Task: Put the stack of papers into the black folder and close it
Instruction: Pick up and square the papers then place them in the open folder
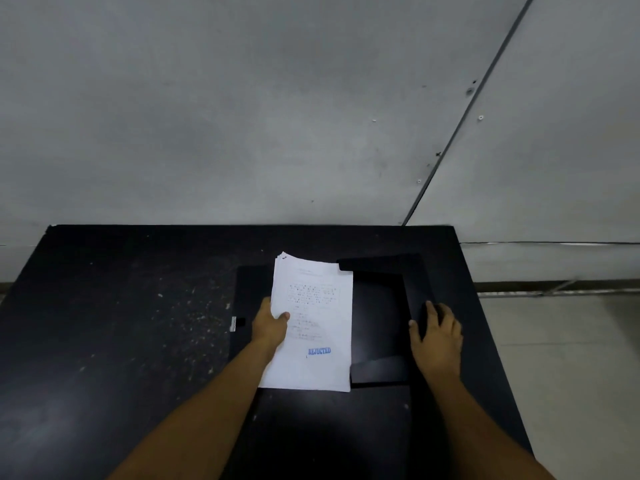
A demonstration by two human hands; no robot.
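Note:
A stack of white papers (311, 323) with printed text and a blue "REJECTED" stamp is held by its left edge in my left hand (268, 325), thumb on top. The stack hovers over the open black folder (377, 320), which lies on the black table. The folder's inner flaps stand out at the top, right and bottom. My right hand (436, 337) presses on the folder's right flap, fingers spread over its edge. The left part of the folder is mostly hidden under the papers.
The black table (121, 323) is speckled with light marks on its left half. A small white label (233, 323) lies left of my left hand. A grey wall stands behind the table, and a light floor lies to the right.

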